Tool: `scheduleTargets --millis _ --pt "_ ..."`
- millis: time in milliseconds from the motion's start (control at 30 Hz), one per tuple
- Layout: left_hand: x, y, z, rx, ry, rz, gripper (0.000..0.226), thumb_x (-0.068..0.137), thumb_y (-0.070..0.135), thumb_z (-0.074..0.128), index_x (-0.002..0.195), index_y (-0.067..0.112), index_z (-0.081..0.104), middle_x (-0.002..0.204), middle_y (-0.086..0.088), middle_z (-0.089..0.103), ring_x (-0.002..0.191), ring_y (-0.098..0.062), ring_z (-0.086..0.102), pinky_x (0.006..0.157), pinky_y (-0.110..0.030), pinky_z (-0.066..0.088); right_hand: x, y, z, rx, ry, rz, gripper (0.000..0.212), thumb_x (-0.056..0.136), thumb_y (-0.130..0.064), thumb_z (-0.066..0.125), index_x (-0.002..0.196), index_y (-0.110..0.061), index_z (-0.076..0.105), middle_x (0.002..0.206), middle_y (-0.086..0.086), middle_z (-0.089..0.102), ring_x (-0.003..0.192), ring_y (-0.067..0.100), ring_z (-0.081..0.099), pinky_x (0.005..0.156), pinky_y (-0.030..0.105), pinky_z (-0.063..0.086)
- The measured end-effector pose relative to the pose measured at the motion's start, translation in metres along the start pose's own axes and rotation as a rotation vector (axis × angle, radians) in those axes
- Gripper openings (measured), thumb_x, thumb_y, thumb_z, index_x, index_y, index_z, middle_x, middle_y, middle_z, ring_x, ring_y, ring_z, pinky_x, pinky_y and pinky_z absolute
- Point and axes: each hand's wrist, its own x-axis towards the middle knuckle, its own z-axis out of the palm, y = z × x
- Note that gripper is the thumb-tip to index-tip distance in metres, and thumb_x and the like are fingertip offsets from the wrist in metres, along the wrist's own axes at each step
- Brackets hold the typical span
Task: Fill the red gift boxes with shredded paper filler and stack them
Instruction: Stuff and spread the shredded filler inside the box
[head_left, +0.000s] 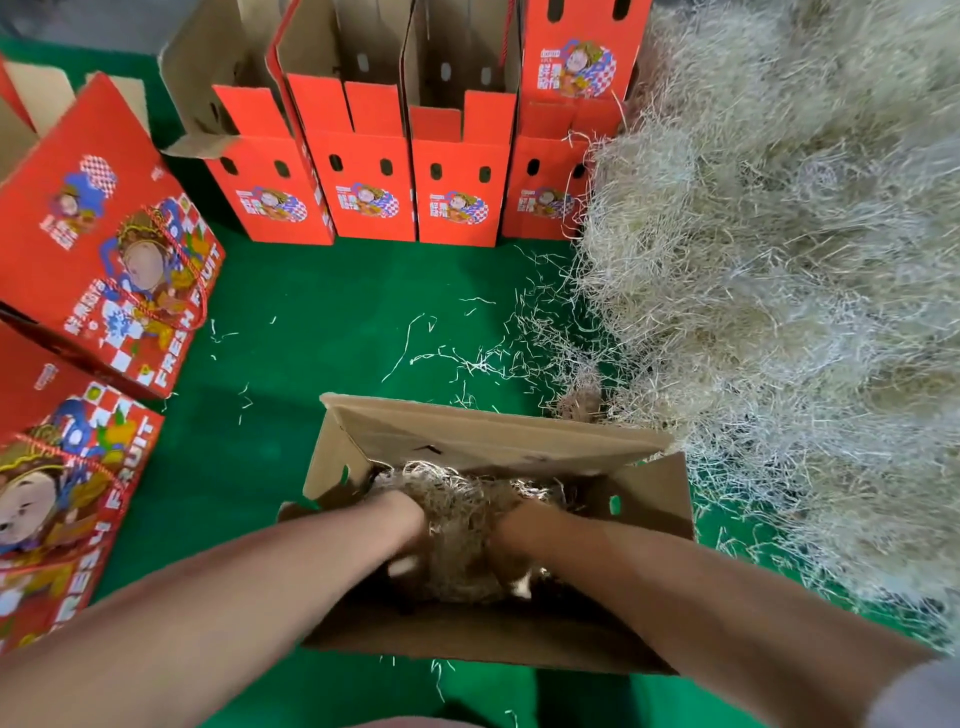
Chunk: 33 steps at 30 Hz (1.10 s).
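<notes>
An open gift box (483, 431), brown inside, stands on the green mat right in front of me. A wad of shredded paper filler (457, 504) lies in it. My left hand (408, 530) and my right hand (511, 535) both reach down into the box and are sunk into the filler on either side of the wad. Their fingers are blurred and partly buried, so I cannot tell how they lie. A big heap of pale shredded paper (779, 312) rises on the right, close beside the box.
Several open red gift boxes (371, 202) stand in a row at the back. Two closed red boxes (104, 249) (57, 493) with rope handles lie on the left. Loose shreds are scattered on the green mat (322, 312) between them.
</notes>
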Motion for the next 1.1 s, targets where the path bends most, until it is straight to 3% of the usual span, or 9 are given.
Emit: scheduleTargets --millis 67,133,233,300,433,667,767,867,1100 --pt "0.007 -0.011 0.014 0.127 0.021 -0.126 0.049 0.098 0.027 0.042 0.144 0.011 0.032 0.152 -0.014 0.024 0.139 -0.029 0.024 0.110 -0.047 0.018 0.001 0.003 0.012 0.019 -0.026 0.028 0.046 0.094 -0.028 0.050 0.137 -0.011 0.045 0.139 0.011 0.045 0.123 0.031 0.046 0.088 0.041 0.044" --pt "0.015 -0.020 0.025 0.270 0.052 -0.210 0.065 0.098 0.038 0.038 0.149 0.016 0.004 0.157 -0.009 -0.006 0.144 -0.025 -0.002 0.114 -0.038 0.005 -0.001 0.009 0.019 -0.018 -0.060 0.028 0.044 0.094 -0.026 0.050 0.134 -0.009 0.047 0.137 0.012 0.045 0.124 0.032 0.045 0.092 0.045 0.042" --pt "0.013 -0.018 0.017 0.186 0.016 -0.127 0.060 0.095 0.030 0.048 0.147 0.012 0.023 0.156 -0.012 0.013 0.143 -0.031 0.004 0.112 -0.051 0.002 -0.009 0.015 0.010 -0.078 -0.062 -0.027 0.043 0.093 -0.026 0.051 0.133 -0.011 0.047 0.137 0.009 0.046 0.123 0.029 0.045 0.091 0.042 0.044" --pt "0.010 -0.008 0.007 0.165 0.092 -0.026 0.045 0.092 0.017 0.054 0.133 0.001 0.046 0.142 -0.019 0.041 0.132 -0.035 0.036 0.104 -0.051 0.030 -0.014 0.011 -0.002 -0.064 0.004 -0.092 0.041 0.096 -0.024 0.044 0.135 -0.011 0.046 0.136 0.010 0.048 0.122 0.029 0.047 0.097 0.042 0.043" --pt "0.009 0.006 0.003 0.234 0.570 0.052 0.023 0.087 0.010 0.054 0.107 0.004 0.064 0.109 -0.016 0.064 0.101 -0.031 0.062 0.074 -0.035 0.051 -0.022 0.000 -0.020 0.026 0.342 -0.008 0.028 0.088 -0.013 0.059 0.116 -0.011 0.062 0.119 0.007 0.062 0.107 0.027 0.059 0.078 0.035 0.049" --pt "0.026 -0.004 0.018 0.183 0.087 -0.039 0.065 0.088 0.014 0.056 0.147 0.012 0.026 0.152 -0.018 0.019 0.138 -0.039 0.021 0.104 -0.060 0.024 -0.012 -0.004 0.019 0.034 0.062 -0.059 0.044 0.092 -0.016 0.050 0.135 -0.009 0.043 0.138 0.016 0.043 0.123 0.034 0.044 0.092 0.043 0.042" --pt "0.010 0.006 0.013 0.290 0.385 -0.005 0.044 0.086 0.020 0.058 0.128 0.011 0.051 0.139 -0.017 0.040 0.128 -0.033 0.038 0.099 -0.049 0.036 -0.011 -0.005 0.023 0.111 0.033 -0.089 0.055 0.093 -0.014 0.049 0.144 -0.012 0.029 0.146 0.016 0.033 0.128 0.036 0.038 0.095 0.046 0.039" --pt "0.009 0.022 0.005 0.283 0.733 0.170 0.037 0.090 0.023 0.051 0.124 0.010 0.053 0.135 -0.013 0.043 0.126 -0.027 0.037 0.104 -0.044 0.031 -0.013 -0.004 0.021 0.128 0.160 -0.049 0.050 0.087 -0.010 0.058 0.135 -0.008 0.044 0.134 0.015 0.049 0.113 0.033 0.052 0.085 0.041 0.045" --pt "0.045 0.015 0.023 0.164 0.239 0.148 0.066 0.093 0.026 0.048 0.148 0.033 0.013 0.157 -0.004 -0.009 0.142 -0.036 -0.008 0.106 -0.066 0.011 -0.022 -0.005 0.025 0.117 0.168 -0.042 0.039 0.090 -0.007 0.051 0.129 -0.003 0.048 0.130 0.016 0.051 0.116 0.034 0.050 0.083 0.041 0.043"
